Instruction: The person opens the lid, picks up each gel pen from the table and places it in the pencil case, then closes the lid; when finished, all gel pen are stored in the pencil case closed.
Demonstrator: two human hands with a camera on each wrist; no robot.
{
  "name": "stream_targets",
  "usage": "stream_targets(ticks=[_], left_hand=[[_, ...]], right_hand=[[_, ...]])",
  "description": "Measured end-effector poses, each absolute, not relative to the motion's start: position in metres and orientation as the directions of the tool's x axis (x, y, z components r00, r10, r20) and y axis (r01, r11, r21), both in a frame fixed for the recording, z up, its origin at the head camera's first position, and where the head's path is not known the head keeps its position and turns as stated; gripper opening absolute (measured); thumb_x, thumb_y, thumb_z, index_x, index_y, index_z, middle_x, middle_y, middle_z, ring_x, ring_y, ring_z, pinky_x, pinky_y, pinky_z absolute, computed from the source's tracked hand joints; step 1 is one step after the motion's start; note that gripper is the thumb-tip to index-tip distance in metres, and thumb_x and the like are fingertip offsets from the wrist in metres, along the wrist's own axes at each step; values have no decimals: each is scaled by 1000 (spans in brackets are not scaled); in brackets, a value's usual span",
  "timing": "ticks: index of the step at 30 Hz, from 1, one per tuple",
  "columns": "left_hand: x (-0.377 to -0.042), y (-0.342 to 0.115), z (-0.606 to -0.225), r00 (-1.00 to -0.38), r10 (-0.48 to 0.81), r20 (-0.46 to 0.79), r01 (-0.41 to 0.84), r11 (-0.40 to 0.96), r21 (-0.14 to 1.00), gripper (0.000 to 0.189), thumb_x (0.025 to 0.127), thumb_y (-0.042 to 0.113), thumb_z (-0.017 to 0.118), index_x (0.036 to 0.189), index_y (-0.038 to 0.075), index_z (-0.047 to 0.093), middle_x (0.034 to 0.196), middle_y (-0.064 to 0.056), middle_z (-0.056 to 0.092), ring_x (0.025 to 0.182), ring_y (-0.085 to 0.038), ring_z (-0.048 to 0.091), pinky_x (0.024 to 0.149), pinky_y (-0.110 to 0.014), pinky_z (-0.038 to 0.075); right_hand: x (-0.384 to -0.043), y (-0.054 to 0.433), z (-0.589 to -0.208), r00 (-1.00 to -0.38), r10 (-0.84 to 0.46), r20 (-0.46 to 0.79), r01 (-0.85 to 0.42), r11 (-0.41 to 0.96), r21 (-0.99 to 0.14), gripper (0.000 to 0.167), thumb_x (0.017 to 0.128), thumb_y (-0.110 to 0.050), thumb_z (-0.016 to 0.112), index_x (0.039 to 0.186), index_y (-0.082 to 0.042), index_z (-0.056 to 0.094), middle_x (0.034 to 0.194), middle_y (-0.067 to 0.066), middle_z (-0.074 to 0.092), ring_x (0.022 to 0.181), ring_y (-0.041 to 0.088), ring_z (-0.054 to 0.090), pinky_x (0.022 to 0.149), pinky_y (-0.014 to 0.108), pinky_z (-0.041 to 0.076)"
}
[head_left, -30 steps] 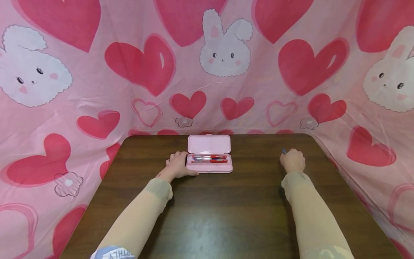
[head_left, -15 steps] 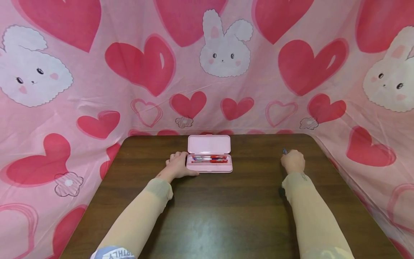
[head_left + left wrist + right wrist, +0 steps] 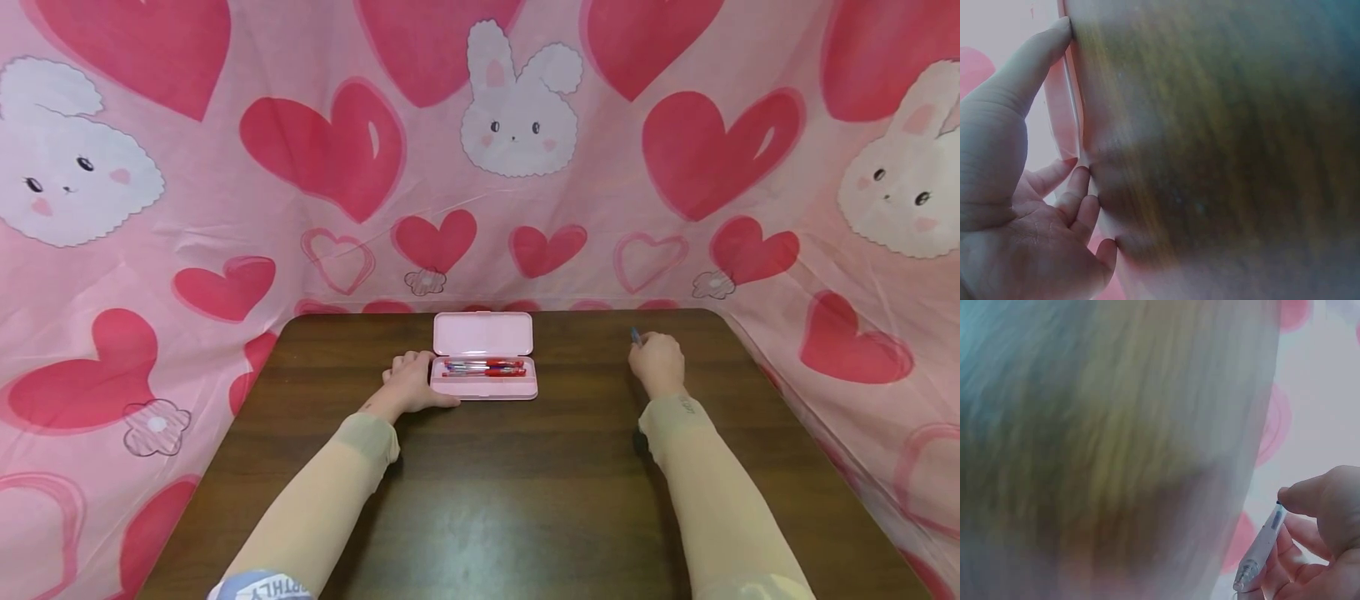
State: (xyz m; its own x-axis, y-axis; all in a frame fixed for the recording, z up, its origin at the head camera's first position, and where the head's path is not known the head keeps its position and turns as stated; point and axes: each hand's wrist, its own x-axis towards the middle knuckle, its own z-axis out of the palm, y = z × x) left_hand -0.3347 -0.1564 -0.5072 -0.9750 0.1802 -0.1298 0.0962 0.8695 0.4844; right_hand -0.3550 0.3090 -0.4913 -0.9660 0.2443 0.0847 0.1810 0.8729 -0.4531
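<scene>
A pink pencil case [image 3: 485, 388] lies with its lid raised near the back of the table. Several pens [image 3: 487, 367], some with red parts, are in its rear section. At the case's left end, my left hand [image 3: 408, 383] holds it, thumb along the front edge and fingers by the left side. To the right, apart from the case, my right hand [image 3: 658, 364] pinches a pen [image 3: 1263, 547] between thumb and fingers. This pen's barrel looks whitish in the right wrist view, and its bluish end shows beyond the hand in the head view.
The brown wooden table [image 3: 480, 500] has rounded back corners. A pink cloth [image 3: 517, 200] printed with hearts and rabbits hangs behind it and along both sides. A small dark object [image 3: 640, 442] shows under the right wrist.
My right hand, with the pen in it, has shifted left towards the pencil case. My left hand and the case stay in place.
</scene>
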Motion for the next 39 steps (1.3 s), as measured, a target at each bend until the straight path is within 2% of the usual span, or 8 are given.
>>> stream_targets(ticks=[12,17,26,31,39], left_hand=[[-337,-156,-511,-974,185,-134,104,881,462,108,75,67,94,155,9,50,148,-19,55,141,-41,42,115,-63,34],[-337,-155,-510,-975,186,-124,110,882,459,108,74,68,94,154,9,51,147,-18,55,140,-40,43,113,-63,35],[-335,-156,-507,-973,191,-130,109,875,471,107,75,66,94,154,8,50,148,-20,54,141,-42,42,114,-63,33],[-336,-159,-508,-975,187,-122,112,881,460,108,75,67,93,154,8,50,148,-19,55,140,-41,42,113,-63,34],[-335,-157,-505,-975,188,-118,112,875,471,108,75,68,94,154,8,51,147,-20,55,140,-41,43,113,-63,34]], right_hand=[[-358,270,-477,-979,145,143,69,897,-436,44,109,-24,56,143,2,66,135,32,62,125,54,64,104,66,54],[-360,248,-471,-973,72,219,-25,911,-412,39,109,-23,59,140,-1,70,129,27,66,117,49,68,97,63,57],[-356,200,-466,-937,-78,341,-206,912,-356,30,106,-21,70,130,-5,77,118,20,71,110,42,70,95,58,58],[-357,173,-463,-927,-148,344,-262,913,-313,29,105,-22,72,130,-9,79,114,17,71,106,39,69,94,56,59],[-355,137,-464,-924,-261,280,-328,917,-227,32,103,-25,74,134,-15,79,125,15,71,115,38,66,102,55,57]])
